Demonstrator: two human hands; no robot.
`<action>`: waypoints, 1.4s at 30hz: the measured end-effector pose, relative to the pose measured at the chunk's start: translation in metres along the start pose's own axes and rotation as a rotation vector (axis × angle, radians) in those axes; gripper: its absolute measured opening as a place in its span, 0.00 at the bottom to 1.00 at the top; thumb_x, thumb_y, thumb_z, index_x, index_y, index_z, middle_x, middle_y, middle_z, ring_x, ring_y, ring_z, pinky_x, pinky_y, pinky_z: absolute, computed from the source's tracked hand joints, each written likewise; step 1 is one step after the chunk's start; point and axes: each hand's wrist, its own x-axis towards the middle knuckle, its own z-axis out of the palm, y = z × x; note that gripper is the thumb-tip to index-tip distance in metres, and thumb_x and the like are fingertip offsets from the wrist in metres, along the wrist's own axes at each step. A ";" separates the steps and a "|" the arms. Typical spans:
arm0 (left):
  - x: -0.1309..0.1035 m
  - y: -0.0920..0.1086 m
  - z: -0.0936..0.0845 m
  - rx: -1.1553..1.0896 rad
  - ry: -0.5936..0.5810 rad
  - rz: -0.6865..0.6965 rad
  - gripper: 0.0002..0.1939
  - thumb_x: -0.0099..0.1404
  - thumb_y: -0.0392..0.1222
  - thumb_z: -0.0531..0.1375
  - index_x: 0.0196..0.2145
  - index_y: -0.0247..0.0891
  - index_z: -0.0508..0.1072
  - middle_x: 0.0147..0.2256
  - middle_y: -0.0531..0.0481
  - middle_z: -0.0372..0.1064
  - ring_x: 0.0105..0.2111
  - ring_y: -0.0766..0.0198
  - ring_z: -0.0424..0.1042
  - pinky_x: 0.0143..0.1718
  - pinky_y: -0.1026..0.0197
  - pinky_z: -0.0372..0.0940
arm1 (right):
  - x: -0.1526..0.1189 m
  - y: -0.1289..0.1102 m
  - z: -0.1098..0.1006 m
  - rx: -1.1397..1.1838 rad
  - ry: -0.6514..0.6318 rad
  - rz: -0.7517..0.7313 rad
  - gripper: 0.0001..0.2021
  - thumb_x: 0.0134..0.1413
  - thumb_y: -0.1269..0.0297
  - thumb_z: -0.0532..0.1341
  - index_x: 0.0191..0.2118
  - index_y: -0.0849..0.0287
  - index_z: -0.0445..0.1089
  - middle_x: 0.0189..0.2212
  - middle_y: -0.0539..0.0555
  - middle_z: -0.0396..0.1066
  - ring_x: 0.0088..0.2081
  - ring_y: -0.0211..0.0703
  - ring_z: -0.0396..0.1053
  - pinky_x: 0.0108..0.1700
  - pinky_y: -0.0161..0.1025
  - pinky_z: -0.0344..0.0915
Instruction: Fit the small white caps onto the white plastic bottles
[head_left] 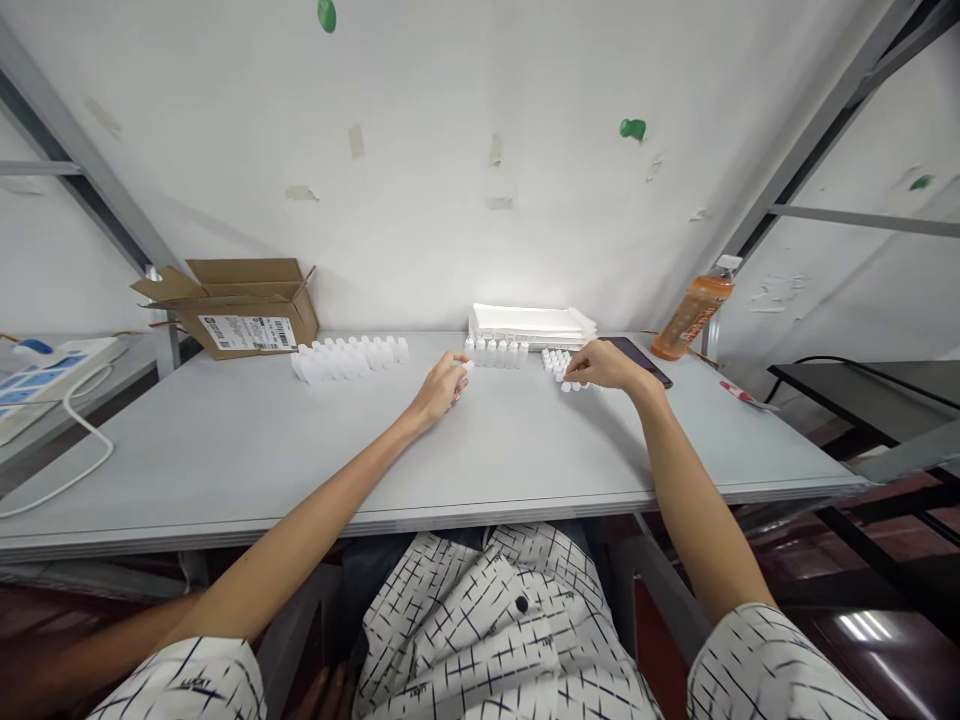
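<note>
My left hand [441,390] is closed around a small white bottle [469,366], mostly hidden by the fingers, near the middle of the table. Just beyond it stands a short row of small white bottles with pointed tips [501,354]. My right hand [604,366] reaches down over a cluster of small white caps [556,361], its fingertips pinched together among them. What those fingertips hold, if anything, is hidden. Left of my left hand, several translucent white bottles without visible tips [349,358] stand upright in close rows.
A stack of white trays [532,322] lies against the wall. An open cardboard box [251,320] stands at back left. At right are a dark tablet-like slab [637,360], an orange drink bottle [694,315] and a red-and-white packet [739,392]. Another person's arm [97,645] shows low left.
</note>
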 end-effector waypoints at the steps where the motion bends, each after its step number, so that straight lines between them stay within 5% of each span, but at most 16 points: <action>1: 0.000 0.001 0.000 -0.019 -0.005 -0.009 0.14 0.61 0.44 0.52 0.46 0.42 0.63 0.25 0.57 0.55 0.19 0.71 0.50 0.19 0.70 0.43 | 0.000 -0.002 0.001 -0.014 0.002 0.002 0.08 0.49 0.67 0.62 0.26 0.61 0.78 0.23 0.52 0.76 0.27 0.40 0.71 0.30 0.34 0.60; 12: 0.002 -0.003 0.001 0.038 -0.071 0.007 0.12 0.61 0.41 0.50 0.44 0.43 0.62 0.24 0.58 0.54 0.20 0.71 0.48 0.21 0.71 0.46 | 0.006 -0.017 0.015 0.032 0.050 -0.113 0.08 0.51 0.64 0.61 0.28 0.61 0.76 0.24 0.51 0.76 0.26 0.37 0.67 0.30 0.34 0.57; 19: -0.002 0.000 0.000 0.035 -0.084 0.009 0.12 0.62 0.42 0.50 0.45 0.44 0.62 0.24 0.59 0.54 0.20 0.71 0.48 0.21 0.70 0.46 | 0.004 -0.020 0.018 0.053 -0.037 -0.135 0.08 0.50 0.65 0.60 0.25 0.61 0.73 0.24 0.51 0.75 0.20 0.34 0.65 0.28 0.34 0.58; 28: -0.005 0.004 -0.002 0.085 -0.055 0.030 0.14 0.65 0.46 0.50 0.47 0.43 0.62 0.26 0.58 0.55 0.21 0.70 0.50 0.22 0.69 0.48 | 0.006 -0.033 0.027 0.065 -0.095 -0.174 0.05 0.52 0.70 0.61 0.33 0.61 0.75 0.28 0.52 0.77 0.22 0.35 0.68 0.31 0.34 0.60; 34: 0.004 0.010 0.007 0.162 -0.187 0.044 0.12 0.68 0.47 0.50 0.47 0.44 0.61 0.26 0.58 0.53 0.23 0.69 0.51 0.26 0.66 0.52 | 0.008 -0.045 0.035 -0.024 -0.124 -0.254 0.03 0.51 0.69 0.63 0.31 0.60 0.75 0.26 0.52 0.74 0.28 0.39 0.68 0.30 0.35 0.56; 42: 0.024 0.018 0.040 -0.084 -0.297 -0.036 0.09 0.66 0.46 0.51 0.43 0.44 0.61 0.25 0.59 0.53 0.22 0.70 0.49 0.23 0.67 0.46 | 0.013 -0.041 0.017 0.817 -0.015 -0.282 0.12 0.56 0.56 0.63 0.37 0.60 0.74 0.25 0.51 0.70 0.26 0.39 0.70 0.24 0.34 0.62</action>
